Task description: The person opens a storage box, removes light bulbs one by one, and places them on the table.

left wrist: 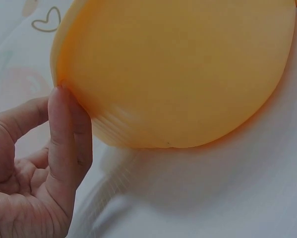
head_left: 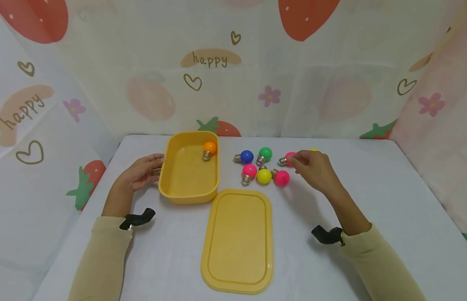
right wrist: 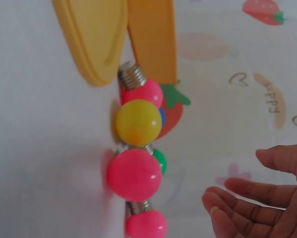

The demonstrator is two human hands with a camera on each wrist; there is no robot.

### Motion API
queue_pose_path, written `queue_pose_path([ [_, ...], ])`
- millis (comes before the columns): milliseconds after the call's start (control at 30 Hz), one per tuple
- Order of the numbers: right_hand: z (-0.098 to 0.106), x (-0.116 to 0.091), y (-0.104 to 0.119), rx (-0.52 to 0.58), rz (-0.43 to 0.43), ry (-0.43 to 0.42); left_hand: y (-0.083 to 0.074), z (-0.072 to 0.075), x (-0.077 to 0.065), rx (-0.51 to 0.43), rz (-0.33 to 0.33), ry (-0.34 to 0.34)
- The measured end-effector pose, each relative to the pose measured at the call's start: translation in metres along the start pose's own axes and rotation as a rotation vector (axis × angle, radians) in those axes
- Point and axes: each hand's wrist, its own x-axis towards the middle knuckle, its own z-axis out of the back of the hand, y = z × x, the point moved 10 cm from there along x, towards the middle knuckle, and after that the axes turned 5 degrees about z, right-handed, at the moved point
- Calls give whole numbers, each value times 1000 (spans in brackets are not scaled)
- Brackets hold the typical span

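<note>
My left hand (head_left: 144,171) rests its fingers against the outer left wall of a yellow plastic container (head_left: 188,200). In the left wrist view, the fingertips press at the wall (left wrist: 178,89) close to the rim. An orange toy light bulb (head_left: 210,148) lies inside, at the far right corner. My right hand (head_left: 314,169) hovers with parted fingers and nothing between them, as the right wrist view shows. It overlaps a pink bulb (head_left: 291,159) in the head view and mostly hides a yellow one (head_left: 314,149). Nearest in the right wrist view is another pink bulb (right wrist: 135,174).
Left of the right hand lie a blue bulb (head_left: 247,156), a green bulb (head_left: 265,154), a pink bulb (head_left: 249,171) and a yellow bulb (head_left: 264,176). A flat yellow lid (head_left: 238,240) lies in front of the container. Printed cloth (head_left: 293,83) walls the table's back and sides.
</note>
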Motion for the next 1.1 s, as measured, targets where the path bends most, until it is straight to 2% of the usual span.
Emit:
queue_pose_path([
  [200, 1, -4, 26, 5, 81, -1, -3, -2, -1, -30, 3, 18],
  [333, -6, -5, 40, 17, 124, 21, -1, -1, -2, -47, 0, 33],
  [500, -15, 0, 59, 33, 168, 33, 2, 4, -1, -24, -1, 18],
  [633, -21, 5, 83, 65, 219, 52, -1, 0, -1, -15, 4, 31],
  [833, -33, 19, 123, 91, 293, 121, -3, -2, -2, -27, -5, 40],
  [1100, -62, 43, 156, 63, 341, 251, -1, -3, 0, -43, -31, 63],
])
